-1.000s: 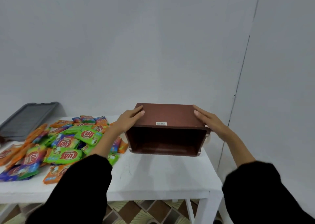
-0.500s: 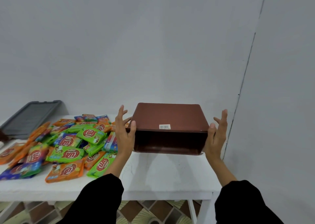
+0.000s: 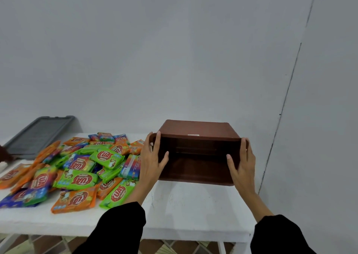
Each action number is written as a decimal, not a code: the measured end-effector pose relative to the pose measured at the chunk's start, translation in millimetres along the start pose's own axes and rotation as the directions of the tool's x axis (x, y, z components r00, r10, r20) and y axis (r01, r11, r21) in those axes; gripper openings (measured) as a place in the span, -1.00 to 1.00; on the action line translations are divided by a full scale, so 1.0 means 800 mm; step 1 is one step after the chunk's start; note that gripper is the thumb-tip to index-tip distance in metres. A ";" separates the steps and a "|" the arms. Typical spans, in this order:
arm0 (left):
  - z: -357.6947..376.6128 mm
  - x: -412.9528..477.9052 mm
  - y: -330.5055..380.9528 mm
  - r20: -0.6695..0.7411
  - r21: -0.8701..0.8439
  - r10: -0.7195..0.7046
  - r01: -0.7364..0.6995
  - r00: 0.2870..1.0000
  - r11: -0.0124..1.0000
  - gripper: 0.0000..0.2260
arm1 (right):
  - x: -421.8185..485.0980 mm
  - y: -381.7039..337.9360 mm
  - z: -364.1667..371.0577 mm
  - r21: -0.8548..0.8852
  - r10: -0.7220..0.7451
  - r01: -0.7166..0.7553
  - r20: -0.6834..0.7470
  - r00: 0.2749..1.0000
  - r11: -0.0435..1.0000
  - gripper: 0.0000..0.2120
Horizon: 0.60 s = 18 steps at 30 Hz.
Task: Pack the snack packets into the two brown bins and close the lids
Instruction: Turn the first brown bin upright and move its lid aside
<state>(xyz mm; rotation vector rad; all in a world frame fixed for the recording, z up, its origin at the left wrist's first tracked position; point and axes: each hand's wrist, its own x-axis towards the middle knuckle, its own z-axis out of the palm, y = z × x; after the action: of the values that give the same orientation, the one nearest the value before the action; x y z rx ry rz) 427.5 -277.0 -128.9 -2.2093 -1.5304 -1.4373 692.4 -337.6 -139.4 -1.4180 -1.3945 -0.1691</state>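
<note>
A brown bin [image 3: 195, 128] lies on its side over the right part of the white table [image 3: 186, 209], its empty opening facing me. My left hand [image 3: 152, 161] grips its left rim, thumb inside the opening. My right hand [image 3: 241, 165] grips the right rim the same way. A heap of snack packets [image 3: 77, 168] in green, orange and blue covers the left half of the table, just left of my left hand. Only one brown bin is fully in sight.
A grey lid [image 3: 38, 135] leans at the back left of the table against the wall. A dark brown edge [image 3: 4, 155] shows at the far left border. The wall corner runs close behind and right of the bin. Tiled floor shows under the table.
My hands slid from the bin's outer sides onto its rim and closed there. The bin has tipped so that its opening faces me more squarely.
</note>
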 end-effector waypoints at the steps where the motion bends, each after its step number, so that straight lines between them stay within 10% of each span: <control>1: 0.002 0.000 -0.003 0.023 0.022 -0.001 0.000 1.000 1.000 -0.38 | -0.001 0.004 0.003 -0.027 -0.007 0.007 0.015 1.000 1.000 -0.38; 13: -0.012 0.069 0.016 0.056 0.133 -0.154 0.146 0.986 0.980 -0.25 | 0.073 -0.019 -0.007 -0.064 0.190 -0.187 0.061 0.980 0.980 -0.30; 18: -0.047 0.091 0.032 0.324 0.298 -0.286 0.190 0.902 0.935 -0.26 | 0.091 -0.035 -0.040 -0.316 0.351 -0.253 0.308 0.884 0.914 -0.37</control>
<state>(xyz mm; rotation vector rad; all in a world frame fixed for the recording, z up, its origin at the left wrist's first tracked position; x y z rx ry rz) 427.2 -259.8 -44.9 -2.2725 -2.0368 -0.8286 710.4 -323.0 -58.2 -1.9527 -1.4539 0.1209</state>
